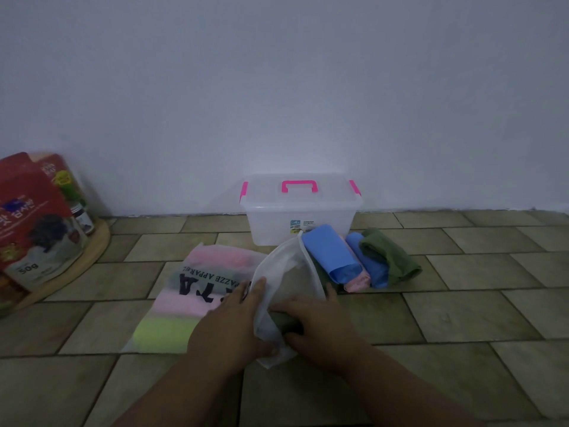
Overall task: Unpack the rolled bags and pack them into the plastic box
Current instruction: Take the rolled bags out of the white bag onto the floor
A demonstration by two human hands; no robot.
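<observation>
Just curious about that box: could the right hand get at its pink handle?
Likely yes, once freed: the pink handle sits uncovered atop the plastic box, but the right hand grips a dark roll in the white pouch.

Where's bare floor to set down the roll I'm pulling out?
Bare tiles lie right of the green roll, and between the printed pouch and the wooden tray. It is crowded before the plastic box, where the blue rolls lie, and where your left hand holds the white pouch and your right hand grips the dark roll.
</observation>
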